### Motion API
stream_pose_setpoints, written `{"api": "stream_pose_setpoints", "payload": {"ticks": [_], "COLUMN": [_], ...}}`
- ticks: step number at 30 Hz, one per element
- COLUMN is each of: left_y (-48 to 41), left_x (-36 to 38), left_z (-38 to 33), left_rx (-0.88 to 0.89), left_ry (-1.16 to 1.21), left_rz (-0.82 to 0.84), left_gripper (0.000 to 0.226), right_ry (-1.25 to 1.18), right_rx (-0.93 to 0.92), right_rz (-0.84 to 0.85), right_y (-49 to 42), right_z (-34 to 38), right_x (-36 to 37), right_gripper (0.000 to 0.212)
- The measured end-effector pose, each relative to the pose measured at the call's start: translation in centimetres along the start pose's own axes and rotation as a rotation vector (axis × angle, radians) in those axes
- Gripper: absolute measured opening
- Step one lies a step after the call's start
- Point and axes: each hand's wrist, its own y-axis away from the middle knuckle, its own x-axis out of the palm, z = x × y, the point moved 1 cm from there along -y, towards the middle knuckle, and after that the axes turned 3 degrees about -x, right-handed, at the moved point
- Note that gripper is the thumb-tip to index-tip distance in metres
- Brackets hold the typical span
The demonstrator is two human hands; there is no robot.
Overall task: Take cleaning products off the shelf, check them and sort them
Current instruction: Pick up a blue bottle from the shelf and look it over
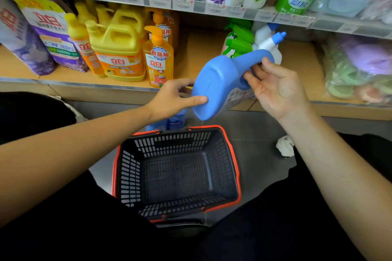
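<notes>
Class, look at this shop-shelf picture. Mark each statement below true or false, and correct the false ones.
1. Both hands hold the blue bottle. True: the left hand grips the base of the blue bottle, and the right hand curls its fingers round the neck.
2. The basket already holds two bottles. False: no product shows inside the basket.
3. The blue bottle stands upright on the shelf. False: it is held tilted in the air, in front of the shelf.
4. A yellow jug stands on the shelf, left of the blue bottle. True.
</notes>
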Motion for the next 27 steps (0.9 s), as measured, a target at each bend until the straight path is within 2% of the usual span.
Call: {"api": "stream_pose_setpoints", "payload": {"ticks": [3,5,8,12,20,22,24,27], "left_y": [0.5,1.5,2.8,3.4,4.7,4.3,3.3,1.5], "left_x": [0.5,1.3,2.4,3.1,0.9,-0.2,-1.3,-2.5], "left_z": [-1.5,-1.8,-1.3,0.1,3.8,4.3,3.9,2.8], "left_rx": [0.103,0.259,0.486,0.582,0.473,0.408,0.305,0.134], "left_ry": [0.026,-0.132,-0.465,-0.639,-0.759,-0.836,-0.872,-0.662], "left_rz": [-0.159,-0.225,-0.174,-0.065,0.171,0.229,0.188,-0.005], "left_gripper": [0.062,0.070,0.066,0.071,0.064,0.054,0.033,0.021], "right_ry": [0.001,-0.004,-0.001,-0.026,-0.044,-0.036,-0.021,0.029], "right_rx": [0.000,-0.006,-0.007,-0.009,-0.014,-0.011,0.003,0.032], "right_rz": [-0.004,-0.012,-0.019,-0.025,-0.058,-0.066,-0.072,-0.086], "right_y": [0.0,-0.1,-0.1,-0.3,-0.8,-0.9,-0.9,-0.9], "right_z": [-0.3,-0.3,-0.3,-0.1,0.3,0.4,0.4,0.1], "right_x": [-0.1,-0.1,0.0,0.0,-0.4,-0.8,-1.0,-1.4], "right_gripper": [0.041,0.040,0.043,0.044,0.042,0.041,0.041,0.043]}}
